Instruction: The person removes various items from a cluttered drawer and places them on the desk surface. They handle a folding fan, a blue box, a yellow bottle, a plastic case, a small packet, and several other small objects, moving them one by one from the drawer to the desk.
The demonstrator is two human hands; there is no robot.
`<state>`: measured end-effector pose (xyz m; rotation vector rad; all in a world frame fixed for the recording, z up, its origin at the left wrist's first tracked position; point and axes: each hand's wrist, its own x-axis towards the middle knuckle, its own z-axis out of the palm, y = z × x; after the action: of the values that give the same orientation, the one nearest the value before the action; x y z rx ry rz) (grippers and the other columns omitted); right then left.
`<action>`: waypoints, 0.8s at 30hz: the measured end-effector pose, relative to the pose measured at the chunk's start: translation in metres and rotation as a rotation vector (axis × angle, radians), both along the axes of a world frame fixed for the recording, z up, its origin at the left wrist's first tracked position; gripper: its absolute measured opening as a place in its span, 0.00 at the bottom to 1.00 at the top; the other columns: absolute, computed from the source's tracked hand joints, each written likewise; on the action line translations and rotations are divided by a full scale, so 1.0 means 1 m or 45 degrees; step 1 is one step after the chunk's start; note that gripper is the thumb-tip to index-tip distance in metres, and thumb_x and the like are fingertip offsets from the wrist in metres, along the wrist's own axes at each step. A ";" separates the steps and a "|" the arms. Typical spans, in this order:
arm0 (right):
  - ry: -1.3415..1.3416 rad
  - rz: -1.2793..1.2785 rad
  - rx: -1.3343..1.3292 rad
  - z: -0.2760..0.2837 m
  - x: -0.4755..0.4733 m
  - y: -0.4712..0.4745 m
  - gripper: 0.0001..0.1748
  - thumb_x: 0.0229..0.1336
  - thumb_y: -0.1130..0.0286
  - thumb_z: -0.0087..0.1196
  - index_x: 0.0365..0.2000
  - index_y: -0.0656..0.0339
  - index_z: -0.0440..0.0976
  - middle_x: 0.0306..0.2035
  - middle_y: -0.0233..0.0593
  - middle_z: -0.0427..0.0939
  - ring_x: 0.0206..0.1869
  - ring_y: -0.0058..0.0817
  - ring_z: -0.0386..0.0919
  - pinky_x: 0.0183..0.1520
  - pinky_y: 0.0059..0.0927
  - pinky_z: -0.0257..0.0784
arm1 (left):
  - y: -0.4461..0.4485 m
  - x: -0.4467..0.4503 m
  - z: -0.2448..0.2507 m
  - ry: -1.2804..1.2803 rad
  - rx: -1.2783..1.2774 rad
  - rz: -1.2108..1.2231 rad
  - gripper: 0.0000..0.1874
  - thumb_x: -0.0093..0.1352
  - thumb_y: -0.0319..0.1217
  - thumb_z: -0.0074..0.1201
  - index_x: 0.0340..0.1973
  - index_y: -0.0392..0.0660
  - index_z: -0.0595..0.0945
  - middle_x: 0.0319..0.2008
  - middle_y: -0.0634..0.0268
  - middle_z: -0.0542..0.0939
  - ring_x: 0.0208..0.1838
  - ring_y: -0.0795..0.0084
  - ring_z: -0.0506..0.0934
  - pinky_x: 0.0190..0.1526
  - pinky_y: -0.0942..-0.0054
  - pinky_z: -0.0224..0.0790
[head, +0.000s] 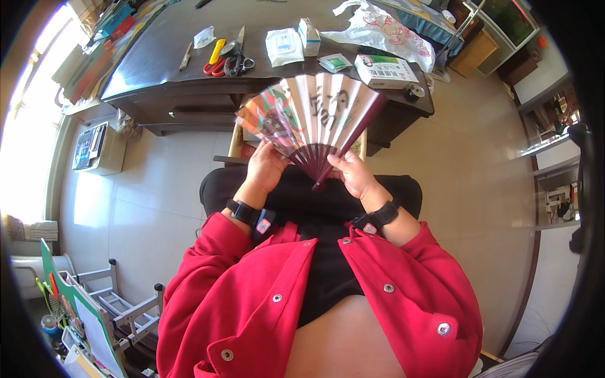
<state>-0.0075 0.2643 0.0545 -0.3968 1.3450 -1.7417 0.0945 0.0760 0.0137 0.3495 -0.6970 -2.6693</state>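
A folding fan with dark red ribs is spread above my lap, its leaf bearing a coloured picture on the left and brush-like writing. My left hand grips the fan's left edge near the lower leaf. With thumb on the right guard, my right hand holds the fan near its pivot. Behind the fan, an open drawer shows in part; its contents are mostly hidden.
On the dark desk lie scissors, a yellow-handled tool, a wipes packet, a small box, a white-green carton, a tape roll and a plastic bag. A bin-like container stands left.
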 end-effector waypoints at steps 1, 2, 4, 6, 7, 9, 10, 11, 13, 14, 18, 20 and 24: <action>0.055 0.087 -0.003 -0.002 0.002 -0.001 0.15 0.61 0.69 0.47 0.47 0.62 0.67 0.41 0.34 0.75 0.43 0.23 0.74 0.45 0.29 0.73 | 0.004 0.000 0.003 -0.052 -0.036 -0.028 0.16 0.72 0.35 0.30 0.52 0.44 0.66 0.49 0.59 0.73 0.52 0.61 0.71 0.55 0.53 0.62; 0.099 0.163 0.017 -0.004 0.004 -0.002 0.15 0.61 0.69 0.47 0.47 0.63 0.67 0.42 0.34 0.75 0.44 0.24 0.74 0.46 0.29 0.72 | 0.008 0.001 0.007 -0.051 -0.102 -0.057 0.18 0.73 0.37 0.28 0.54 0.43 0.65 0.50 0.59 0.72 0.53 0.62 0.70 0.54 0.54 0.62; 0.151 0.280 0.061 -0.008 0.005 -0.005 0.15 0.60 0.70 0.47 0.48 0.63 0.67 0.42 0.33 0.74 0.43 0.23 0.74 0.47 0.28 0.71 | 0.013 -0.002 0.011 -0.023 -0.057 -0.061 0.20 0.73 0.41 0.29 0.54 0.44 0.65 0.49 0.61 0.72 0.52 0.63 0.71 0.52 0.57 0.63; 0.210 0.384 0.175 -0.009 0.001 -0.004 0.16 0.60 0.70 0.47 0.48 0.63 0.68 0.43 0.33 0.74 0.43 0.23 0.74 0.45 0.27 0.71 | 0.017 -0.005 0.012 -0.018 -0.082 -0.074 0.21 0.73 0.45 0.32 0.52 0.44 0.68 0.46 0.61 0.74 0.48 0.67 0.73 0.48 0.63 0.66; 0.235 0.435 0.242 -0.010 0.000 -0.005 0.16 0.60 0.70 0.47 0.48 0.63 0.68 0.43 0.33 0.74 0.43 0.23 0.74 0.45 0.27 0.71 | 0.017 -0.004 0.012 -0.110 -0.168 -0.083 0.20 0.73 0.44 0.32 0.51 0.43 0.69 0.45 0.62 0.75 0.48 0.68 0.73 0.48 0.65 0.67; 0.305 0.509 0.322 -0.012 -0.001 -0.007 0.17 0.60 0.69 0.48 0.48 0.64 0.68 0.44 0.33 0.74 0.46 0.23 0.71 0.49 0.26 0.66 | 0.019 -0.002 0.010 -0.221 -0.336 -0.127 0.18 0.73 0.41 0.34 0.50 0.42 0.70 0.44 0.62 0.75 0.46 0.70 0.74 0.47 0.69 0.67; 0.350 0.473 0.255 -0.015 0.003 -0.009 0.17 0.60 0.68 0.49 0.47 0.65 0.69 0.44 0.34 0.74 0.46 0.23 0.70 0.51 0.26 0.64 | 0.019 -0.001 0.009 -0.211 -0.371 -0.201 0.17 0.73 0.39 0.36 0.49 0.41 0.71 0.43 0.63 0.76 0.45 0.73 0.74 0.46 0.73 0.68; 0.395 0.436 0.189 -0.017 0.007 -0.011 0.17 0.60 0.67 0.49 0.47 0.65 0.69 0.43 0.34 0.75 0.46 0.22 0.70 0.52 0.26 0.63 | 0.022 -0.001 0.008 -0.132 -0.401 -0.192 0.17 0.73 0.39 0.35 0.48 0.40 0.71 0.42 0.63 0.76 0.44 0.72 0.74 0.46 0.72 0.68; 0.433 0.352 0.095 -0.020 0.013 -0.015 0.19 0.60 0.65 0.49 0.49 0.64 0.68 0.44 0.32 0.74 0.47 0.22 0.68 0.53 0.26 0.61 | 0.026 -0.002 0.008 -0.173 -0.436 -0.184 0.17 0.73 0.38 0.34 0.48 0.40 0.71 0.40 0.63 0.77 0.41 0.71 0.75 0.47 0.69 0.68; 0.436 0.318 0.070 -0.020 0.014 -0.016 0.19 0.60 0.65 0.49 0.49 0.64 0.68 0.43 0.32 0.74 0.47 0.21 0.68 0.53 0.25 0.62 | 0.027 0.000 0.008 -0.174 -0.518 -0.190 0.17 0.73 0.38 0.34 0.48 0.40 0.71 0.40 0.64 0.76 0.42 0.72 0.75 0.47 0.70 0.67; 0.496 0.388 0.072 -0.015 0.010 -0.018 0.20 0.61 0.64 0.49 0.50 0.62 0.67 0.40 0.31 0.75 0.40 0.20 0.71 0.45 0.24 0.67 | 0.028 -0.001 0.010 -0.150 -0.522 -0.098 0.17 0.73 0.38 0.36 0.49 0.40 0.72 0.41 0.65 0.76 0.42 0.76 0.73 0.45 0.75 0.67; 0.417 0.517 0.193 -0.010 0.008 -0.019 0.18 0.61 0.64 0.49 0.49 0.62 0.67 0.36 0.31 0.75 0.35 0.19 0.72 0.38 0.24 0.69 | 0.027 -0.005 0.010 -0.069 -0.678 -0.019 0.17 0.73 0.39 0.35 0.48 0.41 0.72 0.39 0.65 0.76 0.40 0.77 0.72 0.43 0.76 0.66; 0.451 0.620 0.188 -0.005 0.015 -0.022 0.16 0.60 0.64 0.49 0.45 0.63 0.69 0.31 0.32 0.75 0.28 0.20 0.72 0.29 0.25 0.70 | 0.029 -0.004 0.013 -0.283 -0.724 -0.109 0.17 0.74 0.41 0.34 0.45 0.41 0.72 0.36 0.65 0.75 0.37 0.77 0.72 0.39 0.78 0.66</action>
<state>0.0072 0.2423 0.0496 -0.8983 1.4595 -1.1970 0.0902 0.1047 0.0263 0.4642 -1.5150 -2.3847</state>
